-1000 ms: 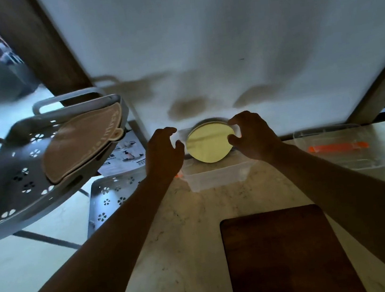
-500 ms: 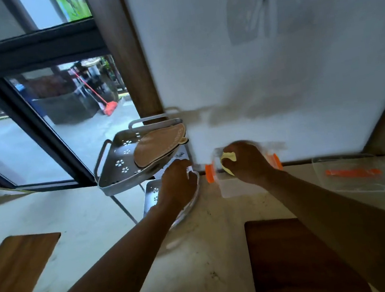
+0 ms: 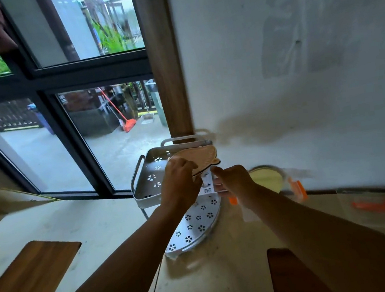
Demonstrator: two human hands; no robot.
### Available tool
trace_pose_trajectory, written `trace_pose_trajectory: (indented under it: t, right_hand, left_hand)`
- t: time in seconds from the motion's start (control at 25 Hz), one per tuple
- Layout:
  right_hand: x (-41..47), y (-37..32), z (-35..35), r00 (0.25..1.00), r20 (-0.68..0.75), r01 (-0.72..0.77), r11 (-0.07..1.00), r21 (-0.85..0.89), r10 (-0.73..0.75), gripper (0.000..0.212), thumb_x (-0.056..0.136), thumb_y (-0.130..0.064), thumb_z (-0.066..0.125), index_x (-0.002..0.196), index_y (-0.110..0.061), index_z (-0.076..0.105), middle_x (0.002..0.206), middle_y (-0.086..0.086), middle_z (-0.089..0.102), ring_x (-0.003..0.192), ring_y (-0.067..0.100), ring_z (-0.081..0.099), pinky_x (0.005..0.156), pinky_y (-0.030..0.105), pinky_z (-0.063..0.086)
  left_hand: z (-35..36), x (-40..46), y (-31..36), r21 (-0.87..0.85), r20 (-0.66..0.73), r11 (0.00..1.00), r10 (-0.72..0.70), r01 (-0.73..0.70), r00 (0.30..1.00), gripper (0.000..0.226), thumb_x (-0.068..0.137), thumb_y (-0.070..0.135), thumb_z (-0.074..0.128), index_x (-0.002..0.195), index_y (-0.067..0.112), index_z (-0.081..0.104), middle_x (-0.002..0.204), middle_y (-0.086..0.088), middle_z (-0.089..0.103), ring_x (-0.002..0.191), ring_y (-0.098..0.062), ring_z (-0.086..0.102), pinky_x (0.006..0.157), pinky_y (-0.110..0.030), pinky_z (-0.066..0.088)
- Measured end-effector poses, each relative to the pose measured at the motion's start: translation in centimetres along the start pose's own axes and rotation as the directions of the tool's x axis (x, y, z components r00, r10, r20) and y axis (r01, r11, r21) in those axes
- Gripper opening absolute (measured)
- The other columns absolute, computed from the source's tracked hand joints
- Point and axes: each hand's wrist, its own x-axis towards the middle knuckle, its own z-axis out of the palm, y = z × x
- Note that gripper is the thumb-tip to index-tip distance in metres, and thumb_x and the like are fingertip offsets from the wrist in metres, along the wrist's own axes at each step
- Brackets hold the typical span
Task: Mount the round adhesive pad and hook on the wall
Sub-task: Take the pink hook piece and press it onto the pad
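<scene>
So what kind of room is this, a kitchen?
Probably a kitchen counter at home, though I can't be sure: a pale stone worktop, wooden cutting boards, a perforated metal corner rack, and a big window onto a yard.

White card (image 3: 207, 185) between hands — barcode-like print, blurred; no text readable.

Head-worn view, forward and downward.
</scene>
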Motion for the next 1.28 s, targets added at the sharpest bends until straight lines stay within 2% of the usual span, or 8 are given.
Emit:
trace_pose_trajectory:
  t: [0.08, 0.2, 0.36, 0.6, 0.84, 0.96, 1.12, 1.28]
  right_hand:
    - [0.5, -0.2, 0.9, 0.998, 0.011, -0.063, 0.993, 0.102, 0.062, 0.033, 0.088, -0.030, 0.069, 0.089, 0.003, 0.064, 0.098, 0.031, 0.069, 0.070, 0.022, 0.065, 0.073, 0.039, 0.060]
    - [1.9, -0.9, 1.8, 0.997, -0.029, -0.059, 0.976, 0.212, 0.067, 0.024, 0.086, -0.026, 0.072, 0.081, -0.005, 0.062, 0.078, 0.013, 0.069, 0.064, 0.021, 0.066, 0.060, 0.032, 0.057]
    - [3.6, -1.0, 2.7, 0.993, -0.101, -0.046, 0.976, 0.214, 0.069, 0.019, 0.086, -0.014, 0.070, 0.074, -0.003, 0.061, 0.068, 0.014, 0.064, 0.061, 0.024, 0.061, 0.072, 0.039, 0.056]
    - [3.2, -1.8, 3.1, 0.990, -0.138, -0.001, 0.971, 0.241, 0.036, 0.018, 0.084, -0.009, 0.067, 0.068, -0.003, 0.060, 0.066, 0.017, 0.063, 0.061, 0.026, 0.057, 0.069, 0.038, 0.048]
    - [-0.5, -5.6, 2.1, 0.996, -0.032, 0.091, 0.919, 0.383, -0.085, 0.007, 0.087, -0.015, 0.067, 0.088, -0.008, 0.068, 0.091, 0.014, 0.074, 0.087, 0.026, 0.070, 0.084, 0.039, 0.057]
    - [-2.7, -7.3, 0.5, 0.976, -0.072, 0.217, 0.939, 0.266, -0.206, 0.013, 0.089, -0.018, 0.064, 0.090, -0.006, 0.068, 0.095, 0.017, 0.073, 0.091, 0.031, 0.070, 0.087, 0.044, 0.056]
    - [-5.6, -8.8, -2.3, 0.909, -0.173, 0.400, 0.909, 0.115, -0.378, 0.015, 0.089, -0.023, 0.065, 0.083, -0.010, 0.068, 0.083, 0.011, 0.071, 0.075, 0.024, 0.070, 0.073, 0.037, 0.060]
    - [-8.3, -9.3, -6.5, 0.793, -0.158, 0.537, 0.798, -0.274, -0.588, 0.023, 0.087, -0.044, 0.064, 0.084, -0.023, 0.070, 0.081, -0.007, 0.070, 0.074, 0.010, 0.065, 0.061, 0.025, 0.049]
  left_hand:
    - [0.7, 0.3, -0.5, -0.017, 0.003, 1.000, 0.008, -0.008, 1.000, 0.020, 0.077, 0.017, 0.074, 0.096, 0.013, 0.073, 0.110, -0.008, 0.069, 0.101, -0.025, 0.063, 0.077, -0.032, 0.053]
    - [1.6, 0.9, -1.0, -0.061, -0.021, 0.997, 0.034, -0.036, 0.999, 0.009, 0.073, 0.012, 0.077, 0.082, 0.014, 0.074, 0.092, -0.004, 0.072, 0.083, -0.020, 0.066, 0.065, -0.024, 0.047]
    - [2.1, 1.4, -1.2, -0.071, -0.082, 0.997, 0.035, -0.041, 0.996, 0.009, 0.070, 0.009, 0.077, 0.074, 0.015, 0.071, 0.081, -0.004, 0.070, 0.074, -0.019, 0.063, 0.065, -0.026, 0.044]
    - [1.2, 1.4, -0.8, -0.078, -0.057, 0.996, 0.037, -0.041, 0.998, 0.004, 0.083, 0.018, 0.069, 0.085, 0.015, 0.070, 0.089, -0.004, 0.069, 0.078, -0.020, 0.064, 0.066, -0.027, 0.047]
    - [-2.1, 1.1, 2.7, -0.132, -0.147, 0.991, 0.000, -0.020, 0.989, 0.012, 0.090, 0.024, 0.065, 0.094, 0.012, 0.066, 0.092, -0.004, 0.066, 0.075, -0.018, 0.063, 0.061, -0.030, 0.052]
    - [-4.0, 0.8, 5.4, -0.218, -0.210, 0.973, 0.027, -0.074, 0.977, 0.016, 0.089, 0.028, 0.066, 0.093, 0.012, 0.067, 0.090, -0.004, 0.066, 0.073, -0.016, 0.061, 0.058, -0.021, 0.045]
    - [-5.8, 0.9, 8.4, -0.244, -0.263, 0.960, 0.067, -0.134, 0.962, 0.025, 0.093, 0.037, 0.057, 0.092, 0.014, 0.069, 0.088, -0.003, 0.070, 0.072, -0.013, 0.062, 0.060, -0.028, 0.053]
    - [-6.8, 1.5, 10.3, -0.328, -0.166, 0.945, -0.061, 0.004, 0.984, 0.030, 0.091, 0.035, 0.061, 0.115, 0.017, 0.064, 0.118, -0.005, 0.065, 0.099, -0.018, 0.063, 0.082, -0.035, 0.055]
